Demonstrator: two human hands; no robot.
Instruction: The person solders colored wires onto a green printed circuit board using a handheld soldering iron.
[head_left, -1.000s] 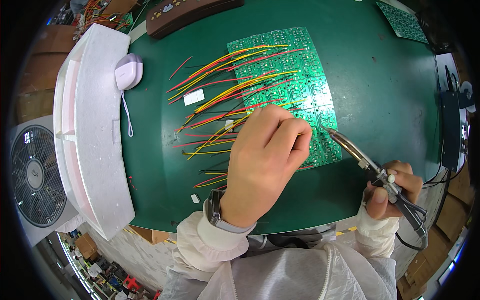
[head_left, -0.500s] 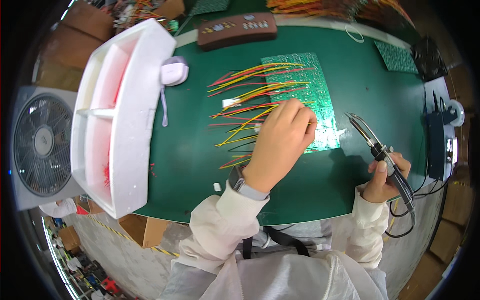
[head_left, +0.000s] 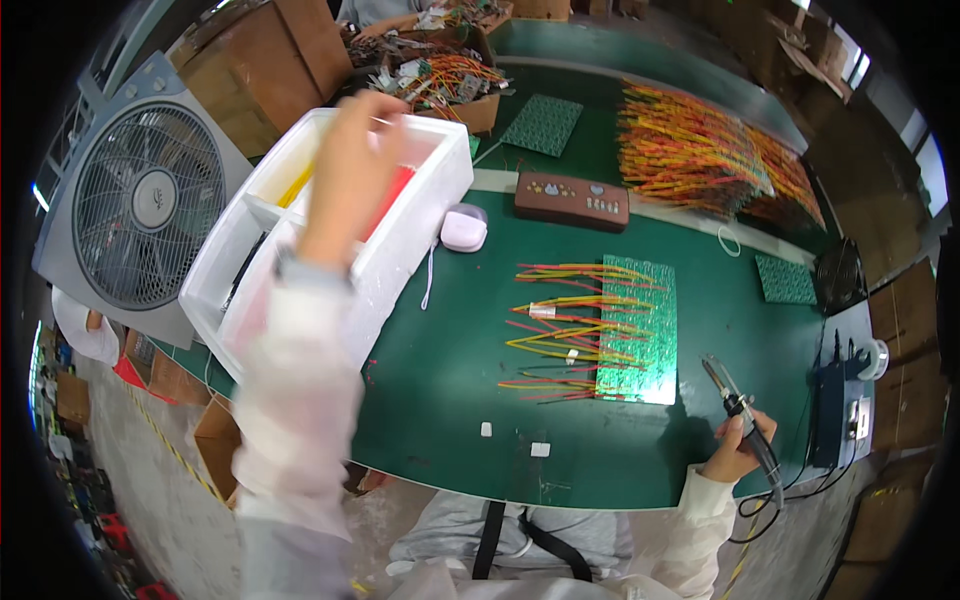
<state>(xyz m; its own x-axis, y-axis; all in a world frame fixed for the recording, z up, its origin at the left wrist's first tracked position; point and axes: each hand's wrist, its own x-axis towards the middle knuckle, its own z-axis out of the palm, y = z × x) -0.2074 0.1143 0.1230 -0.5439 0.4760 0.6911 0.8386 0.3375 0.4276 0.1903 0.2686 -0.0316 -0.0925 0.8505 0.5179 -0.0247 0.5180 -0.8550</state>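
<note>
My left hand [head_left: 350,175], smeared by motion, is over the white foam box [head_left: 385,275] at the left; its fingers do not show clearly. The box's compartments hold red wires [head_left: 388,205], yellow wires [head_left: 297,187] and dark wires. My right hand [head_left: 738,450] is closed around the grip of a soldering iron [head_left: 736,402], its tip pointing up and left, apart from the board. Between my hands lies a green circuit board panel [head_left: 640,345]. Red, yellow and black wires [head_left: 560,270] lie in rows across it and stick out past its left edge.
A brown case [head_left: 572,202] and a lilac earbud case [head_left: 464,229] lie behind. Bundled wires [head_left: 690,150] are heaped at the back right. Soldering station [head_left: 842,410], its cable and a small black fan [head_left: 838,275] stand right. A large fan [head_left: 150,200] stands left. Someone sits beyond the boxes.
My left hand has left the circuit board and swung up and left over the foam box. The view has shifted toward the left and back. My right hand still grips the soldering iron.
</note>
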